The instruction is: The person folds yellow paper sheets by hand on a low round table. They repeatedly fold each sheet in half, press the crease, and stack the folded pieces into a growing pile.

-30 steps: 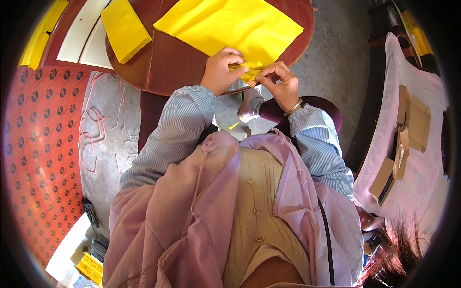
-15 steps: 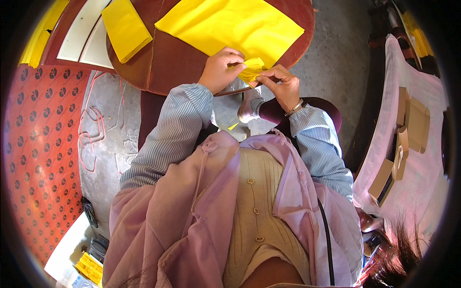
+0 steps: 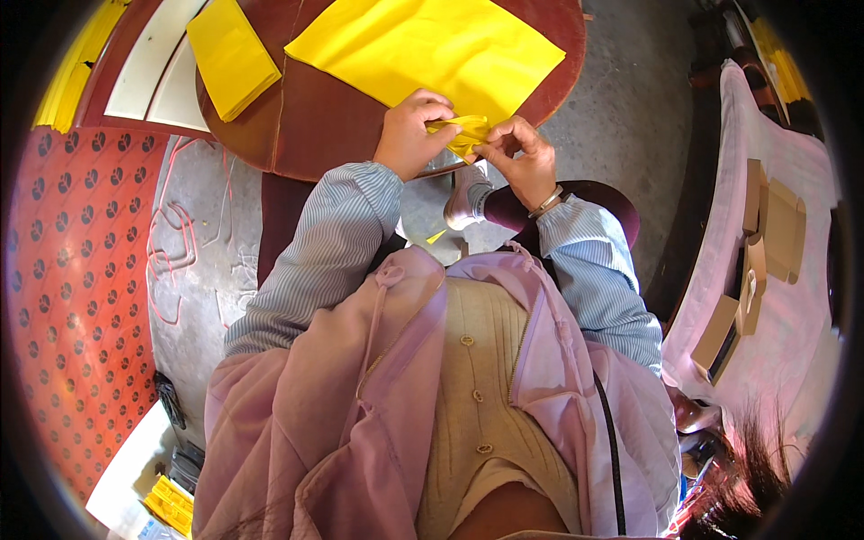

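Between my two hands is a small folded piece of yellow paper, held over the near edge of the round table. My left hand pinches its left side with thumb and fingers. On the other side, my right hand grips the folds between thumb and forefinger. Just beyond my hands a large stack of yellow paper sheets lies on the brown table. A narrower stack of yellow paper rests at the table's left side. My fingers hide part of the folded piece.
To the left is a red patterned mat, with thin red cord on the grey floor beside it. Open cardboard boxes lie on a pink cloth at right. A yellow paper scrap lies below the table.
My right fingers have shifted slightly up along the folded paper, and its folds look a little different. My left hand keeps its pinch. The whole view has shifted slightly.
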Demonstrator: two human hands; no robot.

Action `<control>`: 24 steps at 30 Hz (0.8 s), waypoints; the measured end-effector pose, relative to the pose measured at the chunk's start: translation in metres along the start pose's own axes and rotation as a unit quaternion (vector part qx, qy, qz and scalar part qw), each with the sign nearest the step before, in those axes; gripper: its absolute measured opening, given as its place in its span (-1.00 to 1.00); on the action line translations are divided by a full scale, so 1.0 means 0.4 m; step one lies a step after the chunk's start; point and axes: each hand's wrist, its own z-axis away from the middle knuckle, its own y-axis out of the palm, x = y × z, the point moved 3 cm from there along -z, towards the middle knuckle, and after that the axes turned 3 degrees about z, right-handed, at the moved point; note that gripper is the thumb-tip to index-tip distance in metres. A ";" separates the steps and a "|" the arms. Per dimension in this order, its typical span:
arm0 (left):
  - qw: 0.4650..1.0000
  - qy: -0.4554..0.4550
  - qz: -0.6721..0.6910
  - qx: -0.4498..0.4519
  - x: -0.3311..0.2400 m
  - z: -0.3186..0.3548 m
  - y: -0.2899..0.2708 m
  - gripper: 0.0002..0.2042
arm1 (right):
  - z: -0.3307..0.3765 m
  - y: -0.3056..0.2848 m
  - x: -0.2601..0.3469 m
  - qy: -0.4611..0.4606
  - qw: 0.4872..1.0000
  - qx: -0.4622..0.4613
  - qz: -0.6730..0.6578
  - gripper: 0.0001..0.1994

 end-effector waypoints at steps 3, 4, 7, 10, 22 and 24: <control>1.000 -0.004 -0.003 -0.004 0.006 -0.003 -0.002 -0.78 | 0.004 -0.005 0.011 -0.033 0.998 0.000 0.051 -0.88; 1.000 -0.007 -0.001 0.004 0.009 -0.004 -0.005 -0.78 | 0.003 -0.005 0.015 -0.057 0.997 0.003 0.057 -0.88; 1.000 -0.011 0.000 0.024 0.013 -0.008 -0.012 -0.78 | 0.001 -0.007 0.024 -0.110 0.992 0.008 0.061 -0.86; 0.999 -0.010 0.000 0.037 0.014 -0.010 -0.018 -0.78 | 0.000 -0.010 0.022 -0.090 0.994 0.014 0.066 -0.86; 0.998 0.011 0.009 0.066 0.009 -0.006 -0.032 -0.80 | -0.005 -0.007 0.004 -0.031 0.998 -0.001 0.052 -0.86; 0.997 0.004 0.000 0.081 0.008 -0.006 -0.033 -0.79 | -0.004 -0.009 0.004 -0.032 0.998 -0.001 0.056 -0.86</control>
